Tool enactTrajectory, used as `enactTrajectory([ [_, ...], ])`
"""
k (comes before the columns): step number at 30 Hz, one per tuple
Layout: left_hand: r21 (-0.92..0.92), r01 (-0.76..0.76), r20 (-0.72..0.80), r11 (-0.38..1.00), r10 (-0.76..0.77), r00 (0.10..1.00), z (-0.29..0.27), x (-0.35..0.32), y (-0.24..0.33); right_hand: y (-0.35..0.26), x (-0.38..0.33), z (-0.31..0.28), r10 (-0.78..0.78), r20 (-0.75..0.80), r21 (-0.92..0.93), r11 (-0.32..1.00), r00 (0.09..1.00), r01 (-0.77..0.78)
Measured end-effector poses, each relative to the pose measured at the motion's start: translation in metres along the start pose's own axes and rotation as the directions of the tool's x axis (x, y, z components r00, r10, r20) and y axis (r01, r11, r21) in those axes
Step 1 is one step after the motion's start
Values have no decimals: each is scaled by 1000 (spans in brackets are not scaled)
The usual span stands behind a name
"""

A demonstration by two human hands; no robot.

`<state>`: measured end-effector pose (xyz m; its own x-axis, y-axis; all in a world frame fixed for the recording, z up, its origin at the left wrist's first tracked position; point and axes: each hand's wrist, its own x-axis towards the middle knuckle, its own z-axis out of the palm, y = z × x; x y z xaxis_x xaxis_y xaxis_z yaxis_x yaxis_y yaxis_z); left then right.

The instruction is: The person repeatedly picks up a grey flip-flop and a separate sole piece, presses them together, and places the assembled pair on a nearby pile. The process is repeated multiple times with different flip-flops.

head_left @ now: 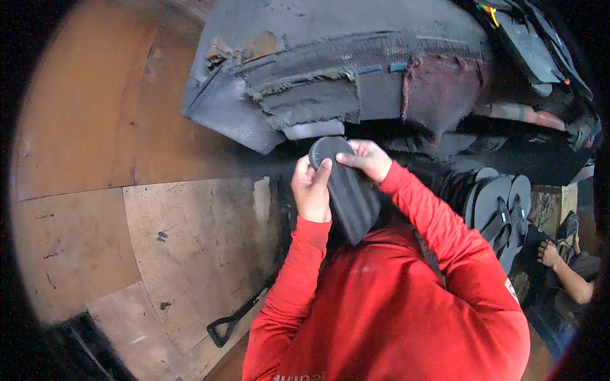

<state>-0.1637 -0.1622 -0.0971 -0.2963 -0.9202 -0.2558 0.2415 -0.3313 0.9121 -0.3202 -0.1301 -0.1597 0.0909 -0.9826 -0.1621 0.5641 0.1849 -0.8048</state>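
Both of my hands grip a dark grey flip-flop sole (354,202) in front of my chest; no strap shows on its visible face. My left hand (311,193) holds the left edge near the rounded far end, thumb pressed on the surface. Across from it, my right hand (370,160) has its thumb on the sole and its fingers behind the far right edge. The sole slants, its lower end toward my red shirt. Just beyond the rounded end is a pale grey roll-like piece (314,130) on the edge of a dusty dark machine or bench (356,47).
Frayed grey cloth (309,101) and maroon cloth (440,89) hang on the dusty edge. Grey flip-flops (492,202) are stacked at right, near another person's hand (549,253). More footwear (530,54) lies at upper right. Worn brown boards (197,254) cover the left, with a black handle (221,331).
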Motion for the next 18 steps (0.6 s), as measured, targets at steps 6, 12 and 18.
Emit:
enactTrajectory([
  [6,-105,217,57,971,-212,976,-4,6,-1,-9,-29,18,-683,-108,-966,243,723,86],
  [12,-221,120,39,968,-114,993,3,1,-18,-13,-57,31,-264,-46,-999,-6,964,-49],
  [18,-440,-65,-26,895,60,998,-12,-22,-12,-20,-40,33,-336,282,-942,-272,899,194],
])
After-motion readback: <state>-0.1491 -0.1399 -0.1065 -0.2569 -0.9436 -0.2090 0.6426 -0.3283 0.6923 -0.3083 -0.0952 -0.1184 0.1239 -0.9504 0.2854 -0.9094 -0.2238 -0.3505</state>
